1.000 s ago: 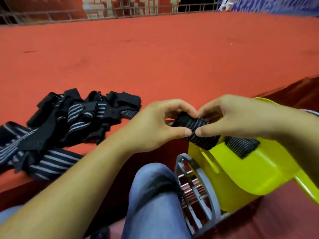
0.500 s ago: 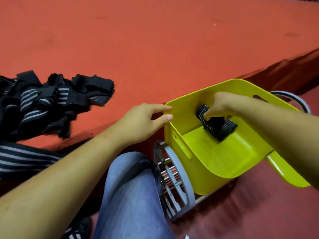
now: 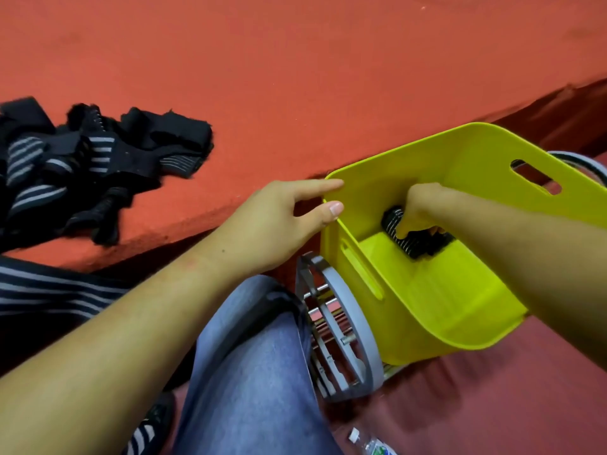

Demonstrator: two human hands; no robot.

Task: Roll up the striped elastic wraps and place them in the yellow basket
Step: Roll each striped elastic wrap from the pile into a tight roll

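A yellow basket (image 3: 427,310) stands tilted at the right, resting on a grey rack. My right hand (image 3: 418,208) reaches down into it and grips a rolled black striped wrap (image 3: 412,246) against the basket's floor at the far corner. Whether a second roll lies beside it I cannot tell. My left hand (image 3: 279,224) hovers at the basket's near left rim with fingers relaxed and straight, holding nothing. A pile of unrolled black striped wraps (image 3: 98,159) lies on the red surface at the far left.
A grey slatted rack (image 3: 341,330) sits under the basket by my knee in blue jeans (image 3: 256,372). A striped wrap (image 3: 49,290) hangs over the red ledge at left. A plastic bottle (image 3: 371,446) lies on the floor at the bottom edge.
Both hands held the roll together a second ago. My right hand has carried it down into the basket, and my left hand has let go and stays by the rim.
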